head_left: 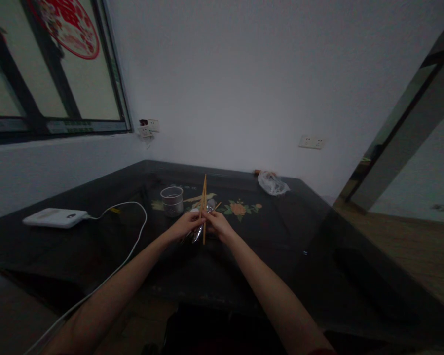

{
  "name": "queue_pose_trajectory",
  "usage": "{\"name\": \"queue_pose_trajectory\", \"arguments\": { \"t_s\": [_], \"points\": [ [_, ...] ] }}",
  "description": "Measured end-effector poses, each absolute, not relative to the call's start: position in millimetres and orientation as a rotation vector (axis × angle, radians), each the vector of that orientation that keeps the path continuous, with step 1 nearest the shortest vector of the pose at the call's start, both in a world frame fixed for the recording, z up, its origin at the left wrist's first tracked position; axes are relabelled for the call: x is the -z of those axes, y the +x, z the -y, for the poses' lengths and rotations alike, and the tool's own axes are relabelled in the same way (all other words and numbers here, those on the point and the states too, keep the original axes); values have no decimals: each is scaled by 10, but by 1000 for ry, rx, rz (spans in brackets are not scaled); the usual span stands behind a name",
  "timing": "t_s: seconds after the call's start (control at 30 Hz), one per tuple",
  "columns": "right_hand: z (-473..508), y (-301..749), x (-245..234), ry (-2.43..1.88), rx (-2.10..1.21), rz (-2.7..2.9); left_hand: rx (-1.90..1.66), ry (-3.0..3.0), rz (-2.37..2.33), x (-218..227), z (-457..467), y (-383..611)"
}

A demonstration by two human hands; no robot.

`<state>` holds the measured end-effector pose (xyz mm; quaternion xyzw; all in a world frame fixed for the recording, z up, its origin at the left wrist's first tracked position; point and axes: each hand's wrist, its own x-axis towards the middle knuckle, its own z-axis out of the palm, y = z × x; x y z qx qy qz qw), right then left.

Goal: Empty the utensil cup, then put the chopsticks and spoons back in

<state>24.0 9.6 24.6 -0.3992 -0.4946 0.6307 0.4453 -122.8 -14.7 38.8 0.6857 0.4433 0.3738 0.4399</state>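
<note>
My left hand (187,225) and my right hand (217,224) meet over the dark table (303,231), both closed round a bundle of wooden chopsticks (204,197) that stand nearly upright between them. Under my left hand's fingers something shiny and metallic (197,233), perhaps spoons, sticks out toward me. A small perforated metal cup (172,200) stands just beyond my left hand, apart from it.
A white box-like device (55,217) with a white cable (133,236) lies at the table's left. A crumpled clear plastic bag (273,183) sits at the far edge by the wall. A flower pattern (240,207) marks the tabletop. A window is on the left, a doorway on the right.
</note>
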Motion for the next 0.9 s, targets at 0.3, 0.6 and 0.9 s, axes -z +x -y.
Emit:
{"name": "queue_pose_trajectory", "arguments": {
  "t_s": [0.3, 0.6, 0.9],
  "points": [
    [-65, 411, -180, -1134, -1026, 1551, -876, 2002, -1223, -342, 128, -1228],
    [-23, 376, -105, -1116, -1236, 1372, -795, 2010, -1230, -186, 70, -1237],
    [28, 361, -163, -1185, -1341, 1331, -808, 2075, -1272, -208, 92, -1204]
  ]
}}
